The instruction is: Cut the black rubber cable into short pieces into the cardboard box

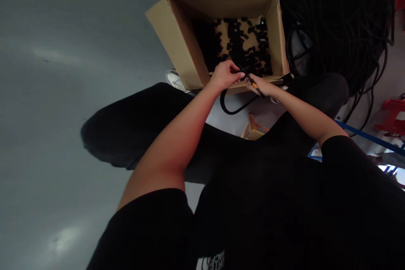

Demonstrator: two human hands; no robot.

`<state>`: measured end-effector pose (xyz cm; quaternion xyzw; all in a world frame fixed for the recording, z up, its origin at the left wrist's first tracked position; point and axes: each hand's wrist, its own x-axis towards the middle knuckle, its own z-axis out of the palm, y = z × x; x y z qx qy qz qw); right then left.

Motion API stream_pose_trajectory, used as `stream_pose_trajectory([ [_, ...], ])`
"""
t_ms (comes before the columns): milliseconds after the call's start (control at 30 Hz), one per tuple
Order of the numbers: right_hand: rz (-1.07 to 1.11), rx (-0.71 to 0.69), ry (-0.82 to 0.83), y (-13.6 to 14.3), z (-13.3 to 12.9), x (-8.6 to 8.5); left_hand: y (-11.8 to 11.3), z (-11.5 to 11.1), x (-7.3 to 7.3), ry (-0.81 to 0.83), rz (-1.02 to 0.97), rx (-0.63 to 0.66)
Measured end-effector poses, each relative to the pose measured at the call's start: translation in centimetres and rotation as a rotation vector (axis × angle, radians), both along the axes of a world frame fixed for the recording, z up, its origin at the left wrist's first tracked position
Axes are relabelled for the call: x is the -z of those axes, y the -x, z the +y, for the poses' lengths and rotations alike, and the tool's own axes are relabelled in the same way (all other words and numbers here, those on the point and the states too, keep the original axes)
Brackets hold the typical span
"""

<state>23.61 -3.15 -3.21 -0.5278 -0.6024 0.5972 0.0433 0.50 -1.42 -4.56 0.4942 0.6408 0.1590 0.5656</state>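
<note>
Over the near edge of an open cardboard box (180,44), my left hand (225,74) is closed in a pinch on a black tube (232,112). Part of that tube loops down below my hands, outside the box. Close beside it, my right hand (261,86) is wrapped round scissors (255,86) with black and orange handles. Their dark blades point up and left towards the left fingertips; whether they touch the tube is too dark to tell. Many short black tube pieces (236,42) lie scattered and heaped on the bottom of the box.
A large tangled pile of black tubing (341,17) lies right of the box. A small wooden stool (254,130) shows between my legs. Red stools (392,116) and a blue bar (373,136) are at the right. Grey floor (79,71) extends on the left.
</note>
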Motion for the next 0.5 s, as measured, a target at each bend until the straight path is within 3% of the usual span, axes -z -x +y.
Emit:
stream_pose_trajectory([
  [267, -0.106, -0.015, -0.052, 0.5, -0.4, -2.1, 0.2, 0.5, 0.7, -0.004, -0.035, -0.065],
  [500, -0.198, 0.006, 0.034, 0.9, -0.2, -3.6, 0.4, 0.4, 1.6, 0.027, -0.032, -0.084],
])
